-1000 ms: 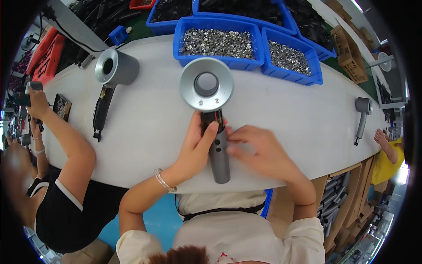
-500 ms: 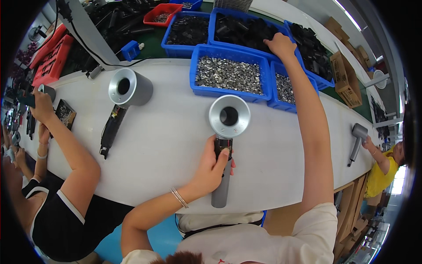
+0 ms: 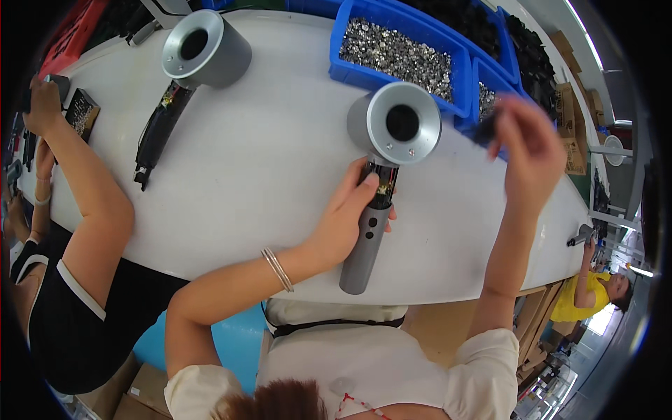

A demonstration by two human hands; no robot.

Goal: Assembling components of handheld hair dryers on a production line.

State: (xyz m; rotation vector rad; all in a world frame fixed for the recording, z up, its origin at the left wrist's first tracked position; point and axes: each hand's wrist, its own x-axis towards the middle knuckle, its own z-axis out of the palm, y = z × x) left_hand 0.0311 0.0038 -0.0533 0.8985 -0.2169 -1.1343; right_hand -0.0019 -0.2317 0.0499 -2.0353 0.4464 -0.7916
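Observation:
My left hand is wrapped round the upper handle of a silver-grey hair dryer, its thumb beside an opening that bares the wiring inside. The dryer's round head points away from me, and its lower handle is a grey sleeve with two dark buttons. Over the table to the right, my right hand pinches a small black plastic part, blurred by motion. That part is near the dryer's head but apart from it.
A blue bin of small metal pieces stands beyond the dryer, with bins of black parts behind. Another hair dryer with a bare black handle lies left. Co-workers sit at left and far right. A cardboard box stands at right.
My right hand has come back from the bin of black parts with a black piece. The dryer in my left hand has tilted and turned, and its handle buttons now show.

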